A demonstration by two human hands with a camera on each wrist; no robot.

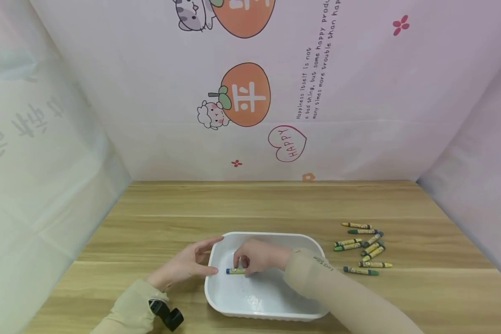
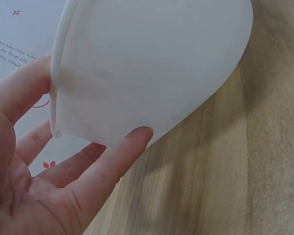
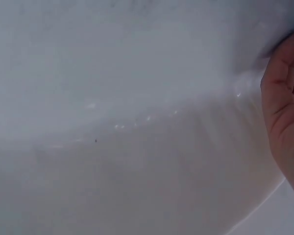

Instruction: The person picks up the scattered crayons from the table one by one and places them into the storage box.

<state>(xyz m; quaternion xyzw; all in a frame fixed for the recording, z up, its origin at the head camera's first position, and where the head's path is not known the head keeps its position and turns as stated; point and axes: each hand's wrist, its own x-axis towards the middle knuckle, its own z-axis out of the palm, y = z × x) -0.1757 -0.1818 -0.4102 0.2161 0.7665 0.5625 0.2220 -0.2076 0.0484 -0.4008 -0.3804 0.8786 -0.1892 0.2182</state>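
Observation:
A white plastic tray (image 1: pixel 275 308) stands on the table in the head view. My left hand (image 1: pixel 188 264) holds its left side, the thumb over the rim and the fingers against the outer wall, as the left wrist view shows of the wall (image 2: pixel 152 63). Inside the tray my right hand (image 1: pixel 256 257) reaches down and pinches a crayon (image 1: pixel 235 271) with a blue end and a yellowish wrapper, lying level close over the tray floor. In the right wrist view only part of that hand (image 3: pixel 286 98) shows, at the right edge.
Several crayons, among them a yellow one (image 1: pixel 375 265) and a green-tipped one (image 1: pixel 361 271), lie loosely grouped on the wooden table (image 1: pixel 158 222) right of the tray. A printed white sheet (image 1: pixel 171 139) rises behind the table. A black wrist device (image 1: pixel 167 315) sits at the left cuff.

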